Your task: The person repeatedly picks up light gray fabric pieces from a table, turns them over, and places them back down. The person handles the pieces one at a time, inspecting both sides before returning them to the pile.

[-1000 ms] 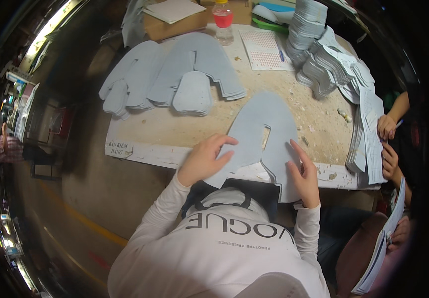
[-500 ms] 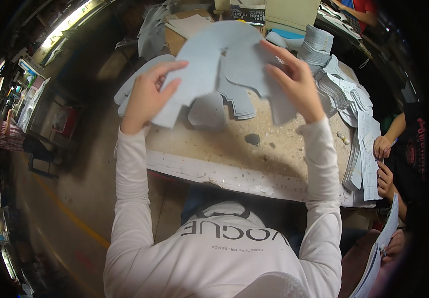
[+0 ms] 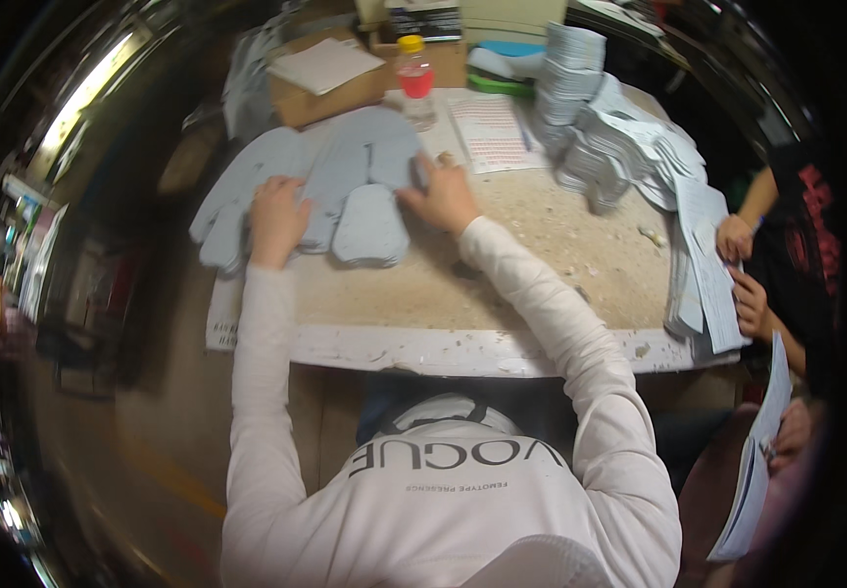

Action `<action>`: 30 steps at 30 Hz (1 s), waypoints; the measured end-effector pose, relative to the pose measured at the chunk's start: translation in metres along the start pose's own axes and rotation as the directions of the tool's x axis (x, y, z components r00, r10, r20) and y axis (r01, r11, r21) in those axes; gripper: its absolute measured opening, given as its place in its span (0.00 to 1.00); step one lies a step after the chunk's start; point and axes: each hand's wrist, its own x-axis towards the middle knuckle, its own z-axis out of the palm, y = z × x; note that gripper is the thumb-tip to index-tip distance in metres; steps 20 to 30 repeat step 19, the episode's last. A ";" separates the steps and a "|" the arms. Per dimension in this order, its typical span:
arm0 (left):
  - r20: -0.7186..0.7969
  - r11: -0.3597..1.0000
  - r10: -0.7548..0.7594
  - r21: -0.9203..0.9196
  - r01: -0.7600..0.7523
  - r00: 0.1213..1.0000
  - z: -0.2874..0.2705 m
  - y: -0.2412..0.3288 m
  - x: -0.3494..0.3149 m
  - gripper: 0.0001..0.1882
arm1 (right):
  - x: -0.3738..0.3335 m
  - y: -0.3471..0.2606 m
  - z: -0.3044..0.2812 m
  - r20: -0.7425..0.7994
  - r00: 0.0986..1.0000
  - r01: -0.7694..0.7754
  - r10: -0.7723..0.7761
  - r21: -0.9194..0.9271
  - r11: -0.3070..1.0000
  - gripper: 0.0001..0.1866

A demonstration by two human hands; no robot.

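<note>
A large, curved, grey-blue cut piece (image 3: 345,147) lies on top of a matching stack on the table. A rounded smaller stack (image 3: 371,230) of the same material sits at its near end. My left hand (image 3: 279,220) rests on the stack's left side, fingers stretched out and touching it. At the opposite edge is my right hand (image 3: 448,196), its thumb and fingers spread against the pieces. Neither hand grips anything. Another pile of curved pieces (image 3: 247,181) lies left of my left hand.
Behind the stack stand a cardboard box (image 3: 330,73) and a yellow-capped bottle (image 3: 413,83). A printed sheet (image 3: 492,132) lies beside tall stacks of grey pieces (image 3: 572,78). A co-worker's hands (image 3: 749,279) hold strips at the table's right end.
Both hands have come down from above the table. The curved piece they held up now lies on the stack, and my fingers have loosened from it.
</note>
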 end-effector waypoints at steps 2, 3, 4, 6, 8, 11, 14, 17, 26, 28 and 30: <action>-0.098 0.987 0.026 -0.156 -0.042 0.995 -0.022 0.036 -0.007 0.13 | -0.020 -0.013 -0.010 0.228 0.970 -0.068 0.089 -0.101 0.993 0.48; -0.107 0.954 0.017 -0.295 -0.048 0.994 -0.032 0.056 -0.011 0.12 | -0.026 -0.020 -0.011 0.220 0.969 -0.079 0.111 -0.147 0.986 0.47; -0.042 0.910 -0.032 -0.414 0.012 0.999 -0.041 0.077 -0.018 0.11 | -0.029 -0.023 -0.012 0.229 0.965 -0.114 0.129 -0.078 0.990 0.43; 0.025 0.811 -0.053 -0.582 0.058 0.998 -0.046 0.117 -0.025 0.09 | -0.032 -0.026 -0.015 0.159 0.981 -0.096 0.107 -0.079 0.992 0.37; 0.003 0.714 -0.032 -0.700 0.024 0.999 -0.044 0.144 -0.026 0.08 | -0.032 -0.024 -0.025 0.211 0.975 -0.059 0.075 -0.078 0.995 0.31; -0.030 0.671 -0.052 -0.742 0.013 0.998 -0.030 0.169 -0.028 0.06 | -0.033 -0.024 -0.054 0.273 0.962 -0.025 -0.003 0.099 0.995 0.31; -0.108 0.679 -0.051 -0.732 -0.045 0.993 -0.017 0.167 -0.033 0.06 | -0.033 -0.011 -0.122 0.240 0.935 0.199 -0.262 0.256 0.946 0.25; -0.047 0.625 -0.136 -0.779 0.048 0.990 -0.004 0.155 -0.049 0.06 | -0.029 0.010 -0.227 0.174 0.981 0.059 -0.091 0.181 0.982 0.16; 0.077 0.536 -0.229 -0.822 0.191 0.970 0.007 0.145 -0.060 0.07 | -0.021 0.002 -0.269 0.111 0.994 -0.014 -0.001 0.135 0.991 0.14; 0.077 0.536 -0.229 -0.822 0.191 0.970 0.007 0.145 -0.060 0.07 | -0.021 0.002 -0.269 0.111 0.994 -0.014 -0.001 0.135 0.991 0.14; 0.077 0.536 -0.229 -0.822 0.191 0.970 0.007 0.145 -0.060 0.07 | -0.021 0.002 -0.269 0.111 0.994 -0.014 -0.001 0.135 0.991 0.14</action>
